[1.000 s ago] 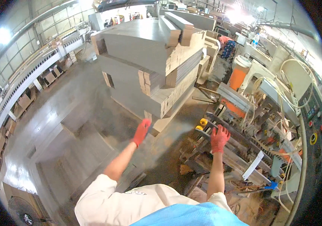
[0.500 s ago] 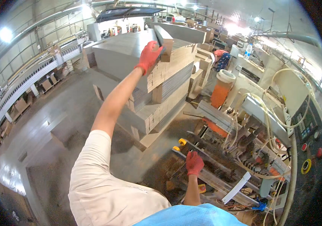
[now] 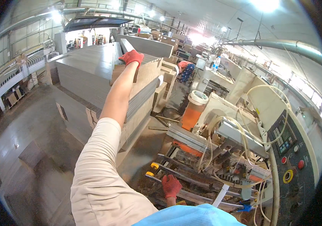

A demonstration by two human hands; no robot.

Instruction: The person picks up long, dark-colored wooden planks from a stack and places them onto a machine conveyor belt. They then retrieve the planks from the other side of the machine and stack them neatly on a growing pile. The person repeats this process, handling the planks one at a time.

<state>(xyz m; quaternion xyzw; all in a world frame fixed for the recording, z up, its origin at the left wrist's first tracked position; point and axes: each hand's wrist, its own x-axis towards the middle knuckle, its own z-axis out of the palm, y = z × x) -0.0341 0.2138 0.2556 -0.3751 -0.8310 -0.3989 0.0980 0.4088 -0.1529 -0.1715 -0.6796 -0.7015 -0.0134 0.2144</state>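
Observation:
My left hand (image 3: 132,58), in a red glove, reaches far forward to the top of a tall stack of grey panels (image 3: 83,67). Its fingers are bent round the near end of a narrow grey panel (image 3: 126,45) on that stack, and the hand hides part of this end. Low in the picture, my right hand (image 3: 171,186), also gloved in red, is on a metal rail (image 3: 191,196) of the machine. Its fingers look curled over the rail; their tips are partly hidden. Two yellow rollers (image 3: 154,165) sit at the rail ends close by.
An orange cylinder with a white top (image 3: 193,109) stands beyond the rails. At right is a control panel (image 3: 292,150) with buttons, with pale hoses looping near it. Another person (image 3: 186,71) bends over farther back. A roller conveyor (image 3: 10,86) runs along the left.
The view has turned right, so the stack and machine appear farther left. My left hand has moved from the narrow panel's side onto its near end. My right hand stays at the rail.

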